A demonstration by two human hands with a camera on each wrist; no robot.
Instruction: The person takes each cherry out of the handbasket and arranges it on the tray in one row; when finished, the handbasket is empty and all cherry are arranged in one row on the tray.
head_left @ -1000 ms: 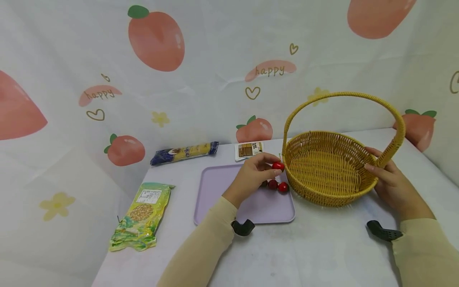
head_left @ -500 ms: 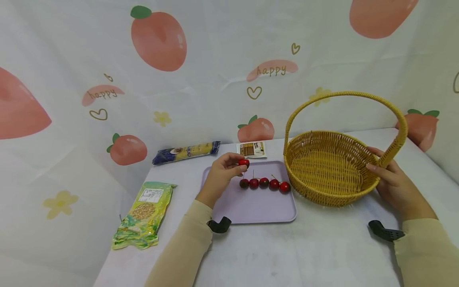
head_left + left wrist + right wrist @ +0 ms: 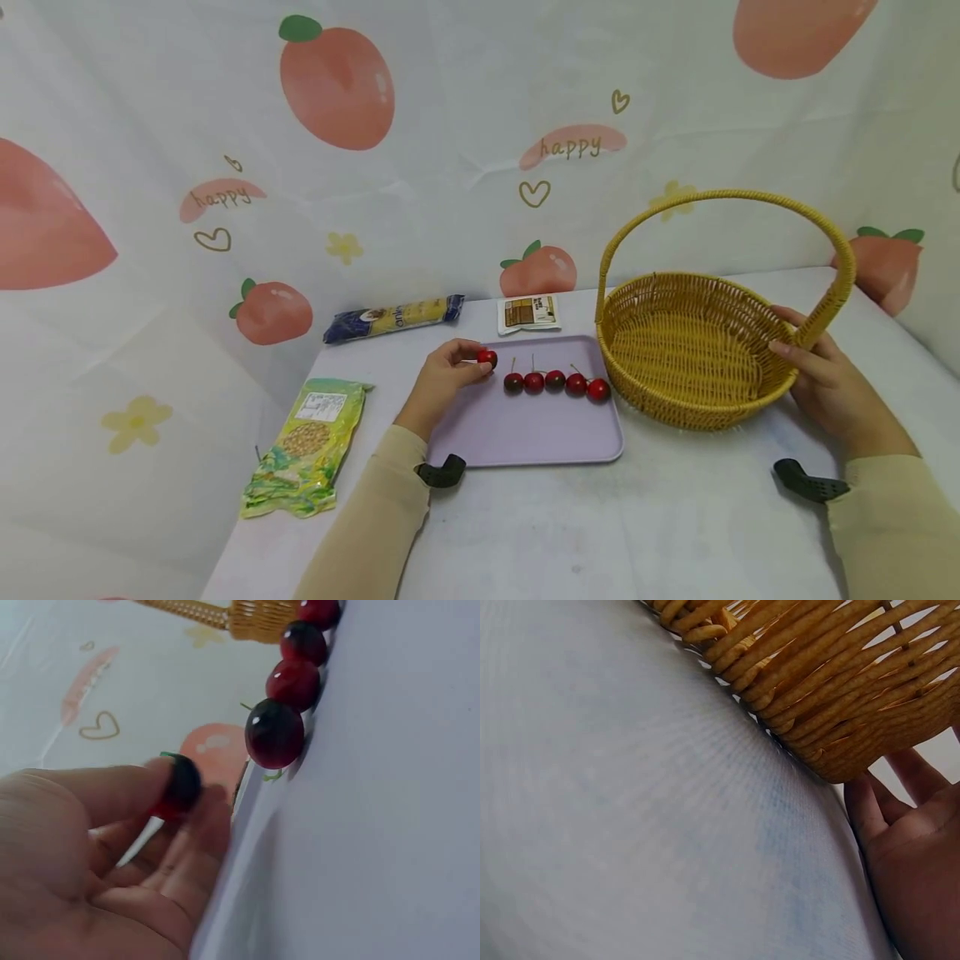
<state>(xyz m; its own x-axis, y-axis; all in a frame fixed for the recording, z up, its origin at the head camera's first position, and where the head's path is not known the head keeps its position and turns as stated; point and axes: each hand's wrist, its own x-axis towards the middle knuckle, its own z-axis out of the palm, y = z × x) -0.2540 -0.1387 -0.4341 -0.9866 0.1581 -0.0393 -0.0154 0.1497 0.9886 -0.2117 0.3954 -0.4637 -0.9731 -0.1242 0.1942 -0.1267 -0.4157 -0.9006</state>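
Between thumb and fingers, my left hand [image 3: 441,380] pinches a dark red cherry [image 3: 487,359] over the left part of the lilac tray [image 3: 525,437]. The left wrist view shows that cherry [image 3: 180,787] with a dark, nearly black side. Several more cherries [image 3: 555,381] lie in a row across the tray, some with stems standing up. My right hand [image 3: 832,387] grips the right rim of a yellow wicker basket [image 3: 678,358], thumb over the inside near the handle's foot. From the right wrist, the fingers show against the basket's woven outer wall [image 3: 840,697].
A green and yellow snack bag [image 3: 307,450] lies left of the tray. Behind it are a blue and yellow long packet [image 3: 393,318] and a small white and brown sachet [image 3: 528,313]. A printed cloth hangs at the table's back.
My left hand has carried the cherry leftward from beside the basket to the tray's left part, then lowered it a little, uncovering the row. The right hand stays on the basket.
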